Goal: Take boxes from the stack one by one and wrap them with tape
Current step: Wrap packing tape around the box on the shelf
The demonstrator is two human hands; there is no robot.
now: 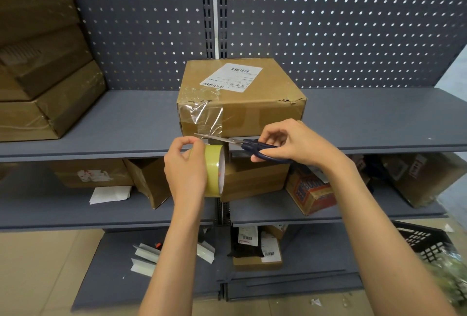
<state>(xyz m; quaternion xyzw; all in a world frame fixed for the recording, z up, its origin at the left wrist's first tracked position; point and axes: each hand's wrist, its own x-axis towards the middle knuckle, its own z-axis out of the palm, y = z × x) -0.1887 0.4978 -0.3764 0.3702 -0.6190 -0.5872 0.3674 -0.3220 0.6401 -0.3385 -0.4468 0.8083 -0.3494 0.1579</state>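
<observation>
Left hand (185, 166) grips the roll (214, 170), right (293, 141) works scissors (242, 144); snipping the tape (204, 118) off the box (240, 95) seems next.

Brown cardboard box (241, 98) on the upper shelf, white label (231, 76) with black barcodes and print on top, clear glossy tape (202, 113) across its front left corner. Yellowish roll of tape (214, 170) with a white inner core. Dark navy handles and silver blades on the scissors (242, 145). Blue-grey shelf (379, 123), blue-grey pegboard (328, 25) behind dotted with rows of small pale holes. Brown stack of boxes (43, 63) at the shelf's left end. Lower shelf: plain brown cartons, one orange box (312, 190) with blue lettering, white paper (110, 194). Black lattice crate (424, 242) at lower right. Beige floor (38, 272).
</observation>
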